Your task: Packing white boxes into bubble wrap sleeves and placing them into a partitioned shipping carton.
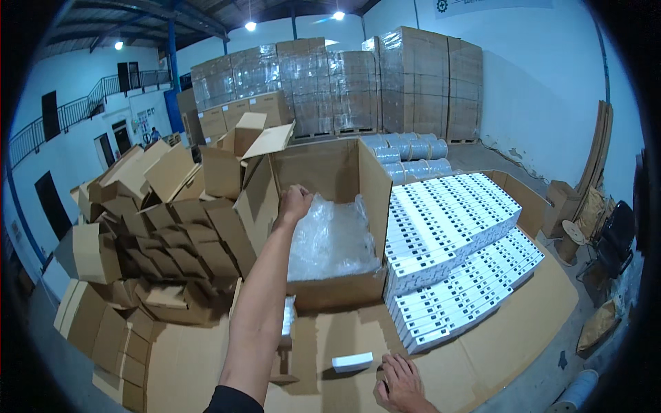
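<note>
A large open cardboard carton (330, 292) stands in front of me. Crumpled clear plastic (330, 241), like a bag or liner, lies inside it. My left hand (295, 204) reaches into the carton, its fingers curled closed at the plastic's upper left edge; the fingertips are partly hidden. My right hand (399, 384) rests on the cardboard-covered table with its fingers apart and nothing in it. Just left of that hand lies a small white box (352, 362). Right of the carton are stacked rows of slim white boxes (447, 227) with dark marks, in two stepped blocks.
Folded and opened cardboard cartons (172, 227) pile up on the left. A small open carton with white items (286, 323) sits by my left forearm. Behind are wrapped spools (413, 148) and film-wrapped pallets (296, 82). A dark chair (613, 237) stands at right.
</note>
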### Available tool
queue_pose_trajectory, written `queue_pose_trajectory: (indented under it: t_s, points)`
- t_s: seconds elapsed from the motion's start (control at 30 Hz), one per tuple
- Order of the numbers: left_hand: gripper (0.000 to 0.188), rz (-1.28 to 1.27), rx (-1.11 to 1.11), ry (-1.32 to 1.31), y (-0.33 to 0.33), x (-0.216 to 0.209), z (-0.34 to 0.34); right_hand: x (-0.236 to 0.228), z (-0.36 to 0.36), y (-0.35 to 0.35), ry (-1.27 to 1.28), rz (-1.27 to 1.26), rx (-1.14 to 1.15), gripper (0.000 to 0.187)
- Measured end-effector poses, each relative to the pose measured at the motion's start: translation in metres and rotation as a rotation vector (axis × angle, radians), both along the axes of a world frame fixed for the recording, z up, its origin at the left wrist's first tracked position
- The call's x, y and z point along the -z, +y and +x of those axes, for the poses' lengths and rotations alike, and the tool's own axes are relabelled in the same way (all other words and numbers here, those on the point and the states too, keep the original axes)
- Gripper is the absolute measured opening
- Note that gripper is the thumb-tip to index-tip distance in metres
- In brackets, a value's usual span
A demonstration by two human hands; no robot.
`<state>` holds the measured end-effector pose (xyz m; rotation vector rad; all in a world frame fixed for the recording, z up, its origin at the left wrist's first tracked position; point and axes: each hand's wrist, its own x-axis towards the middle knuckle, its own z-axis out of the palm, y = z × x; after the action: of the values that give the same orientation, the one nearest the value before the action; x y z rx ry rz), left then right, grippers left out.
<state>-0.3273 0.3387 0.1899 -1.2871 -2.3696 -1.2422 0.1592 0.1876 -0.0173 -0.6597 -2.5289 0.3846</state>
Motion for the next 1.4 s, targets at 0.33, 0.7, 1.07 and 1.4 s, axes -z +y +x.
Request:
queue_pose_trajectory:
  t_s: [0.33, 0.7, 1.07, 1.4]
  points:
    - [0.028, -0.233, 0.058, 0.475, 0.08, 0.054, -0.037, 0.001, 0.0, 0.001, 0.043, 0.031, 0.029, 0.035]
    - [0.009, 0.25, 0.058, 0.625, 0.039, -0.02, -0.026, 0.004, -0.001, 0.003, 0.034, 0.017, 0.006, 0.045]
    - [0.012, 0.304, 0.049, 0.344, -0.003, -0.063, 0.002, -0.003, 0.007, 0.004, -0.084, 0.009, -0.029, 0.051]
    - [0.015, 0.642, 0.336, -0.202, -0.157, -0.036, 0.165, 0.015, 0.007, 0.012, 0.033, -0.153, -0.036, 0.049]
